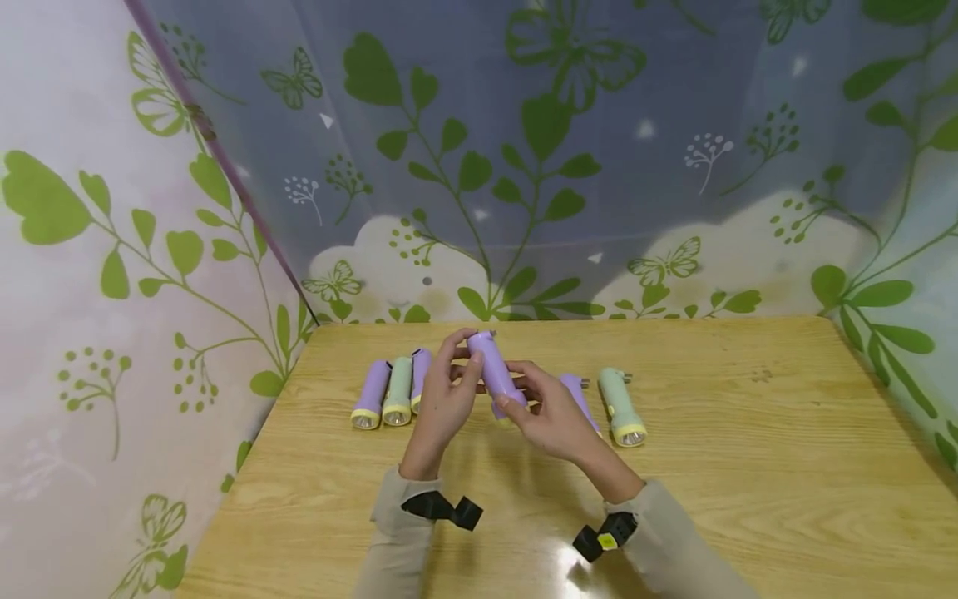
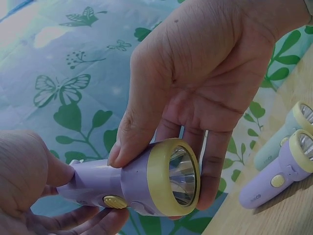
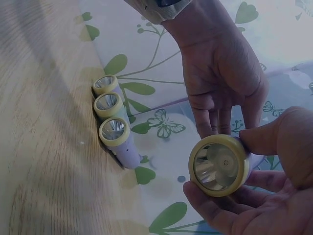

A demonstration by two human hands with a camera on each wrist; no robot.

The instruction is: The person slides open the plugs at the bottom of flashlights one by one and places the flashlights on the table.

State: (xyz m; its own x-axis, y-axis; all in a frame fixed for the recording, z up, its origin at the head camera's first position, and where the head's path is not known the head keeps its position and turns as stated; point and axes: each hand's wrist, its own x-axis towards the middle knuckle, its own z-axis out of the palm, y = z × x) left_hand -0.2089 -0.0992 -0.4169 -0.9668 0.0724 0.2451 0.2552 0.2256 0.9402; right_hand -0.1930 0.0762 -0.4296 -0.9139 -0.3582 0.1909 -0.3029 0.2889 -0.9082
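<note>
A purple flashlight (image 1: 490, 359) with a yellow lens rim is raised over the table, tail end up and tilted. My left hand (image 1: 447, 391) grips its tail end, thumb along the body, near the small prongs at the top. My right hand (image 1: 550, 412) holds it by the lens end, thumb and fingers around the head. In the left wrist view a yellow switch (image 2: 116, 201) shows on the body. The clear lens (image 3: 216, 166) faces the camera in the right wrist view.
On the wooden table (image 1: 748, 499), two purple flashlights and a green flashlight (image 1: 399, 387) lie in a row to the left. To the right lie another purple flashlight (image 1: 578, 391), partly hidden by my right hand, and a green flashlight (image 1: 619, 403). A leaf-patterned curtain (image 1: 464, 166) hangs behind.
</note>
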